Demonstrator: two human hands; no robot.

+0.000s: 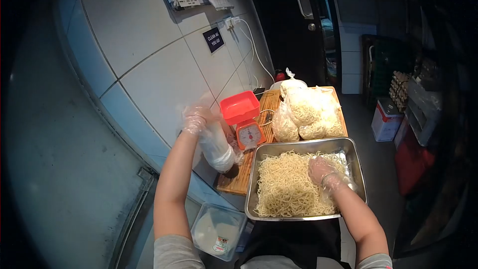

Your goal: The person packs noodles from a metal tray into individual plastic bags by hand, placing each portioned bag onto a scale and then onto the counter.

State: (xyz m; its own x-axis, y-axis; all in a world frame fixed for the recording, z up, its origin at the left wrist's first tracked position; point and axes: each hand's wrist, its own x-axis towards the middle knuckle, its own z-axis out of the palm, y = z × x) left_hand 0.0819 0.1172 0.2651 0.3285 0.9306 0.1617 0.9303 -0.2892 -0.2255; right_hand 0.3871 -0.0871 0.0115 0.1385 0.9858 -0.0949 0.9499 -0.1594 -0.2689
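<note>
A steel tray [362, 189] holds a heap of pale yellow noodles [286, 184]. My right hand [324, 172], in a clear plastic glove, is down in the right part of the heap, its fingers curled into the strands and partly hidden. My left hand [196, 118], gloved too, is raised beside the tiled wall, its fingers closed on thin clear plastic, apparently a plastic bag. Just below it stands an upright bundle of clear plastic bags [216, 147]. Next to the bundle is an orange weighing scale [250, 135] with a red pan [240, 107].
Filled bags of noodles [313, 109] stand on the wooden table [234, 182] behind the tray. A clear plastic tub [219, 231] sits low at the left. A cable [256, 52] hangs from the wall socket. Egg trays [399, 87] and a white box [387, 119] are at the right.
</note>
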